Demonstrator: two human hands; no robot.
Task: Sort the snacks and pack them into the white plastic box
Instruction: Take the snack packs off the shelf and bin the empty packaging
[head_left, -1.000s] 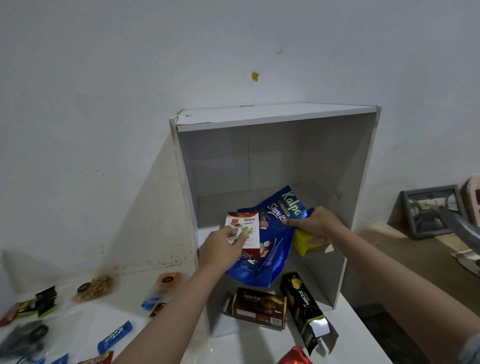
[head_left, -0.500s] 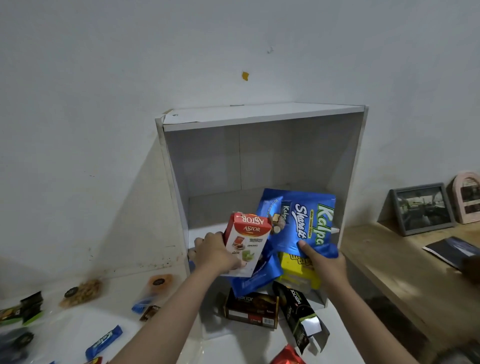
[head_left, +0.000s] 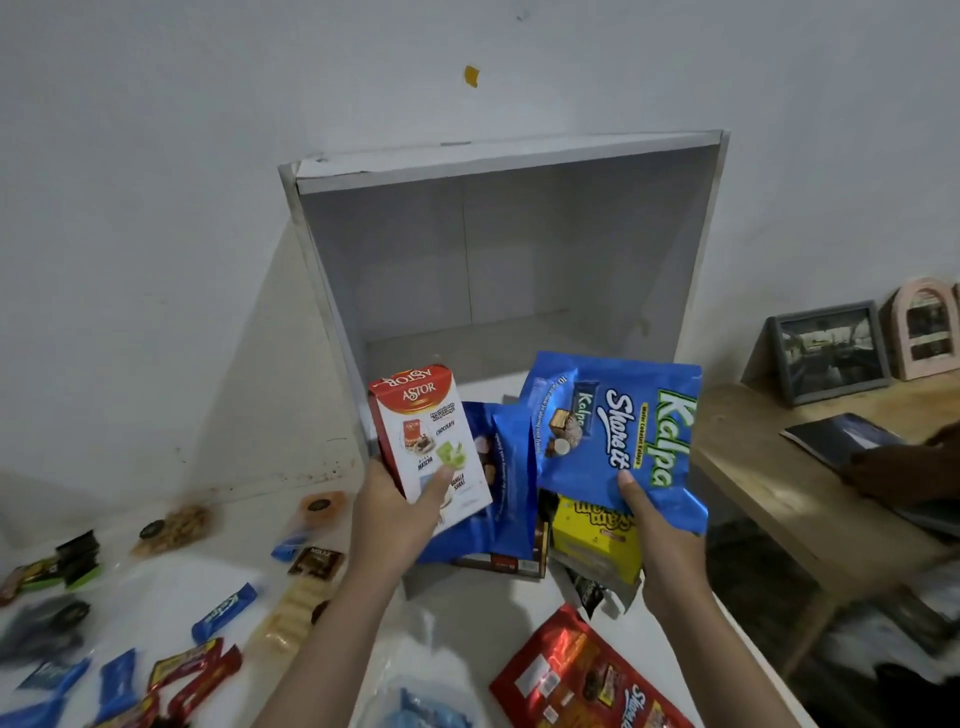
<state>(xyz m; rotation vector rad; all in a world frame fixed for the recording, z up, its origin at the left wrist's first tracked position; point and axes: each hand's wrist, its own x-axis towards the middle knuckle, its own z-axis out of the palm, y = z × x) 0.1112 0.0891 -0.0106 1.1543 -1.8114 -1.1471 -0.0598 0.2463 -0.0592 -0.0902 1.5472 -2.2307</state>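
A white box (head_left: 332, 312) stands open-fronted against the wall. In front of it, a red-and-white wafer carton (head_left: 428, 441) and a blue snack bag (head_left: 618, 436) are held upright; a yellow box (head_left: 595, 540) lies at its mouth.

There is one open white plastic box (head_left: 498, 249). There are two big blue foil pouches (head_left: 613, 431), one red and white Astor carton (head_left: 431, 441), one yellow snack box (head_left: 595, 535) and one big red foil bag (head_left: 582, 675). Three small blue wrapped bars (head_left: 224, 612) are plainly visible on the white counter (head_left: 156, 582), and two picture frames (head_left: 826, 353) stand at the right.
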